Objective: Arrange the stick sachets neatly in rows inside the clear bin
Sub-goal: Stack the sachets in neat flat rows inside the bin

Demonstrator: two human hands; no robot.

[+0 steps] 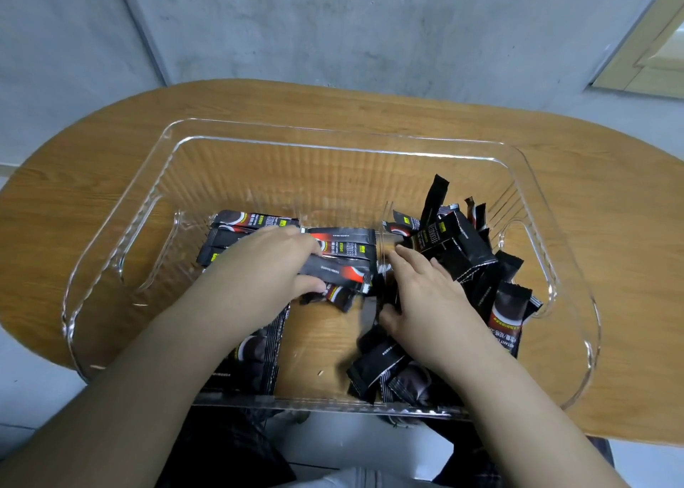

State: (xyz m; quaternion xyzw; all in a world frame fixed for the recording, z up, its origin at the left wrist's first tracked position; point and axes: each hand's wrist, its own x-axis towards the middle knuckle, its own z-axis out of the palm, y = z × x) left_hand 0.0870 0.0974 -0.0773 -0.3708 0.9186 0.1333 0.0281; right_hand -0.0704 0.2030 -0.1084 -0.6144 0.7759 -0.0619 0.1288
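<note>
A clear plastic bin [333,143] stands on a wooden table and holds several black stick sachets. A flat row of sachets [344,250] lies at the bin's back left, with more stacked under my left forearm [255,354]. A loose jumbled pile [466,250] fills the right side. My left hand [274,265] reaches into the row, thumb and fingers closed around a sachet [337,271]. Just to its right, my right hand [425,299] rests palm down with fingers spread at the edge of the jumbled pile, thumb touching sachets near the middle.
The oval wooden table [92,176] stands against a grey concrete wall [333,25]. The bin has cut-out handles on its left and right walls. A bare patch of bin floor [318,339] shows between my forearms. Dark-clothed legs appear below the table's front edge.
</note>
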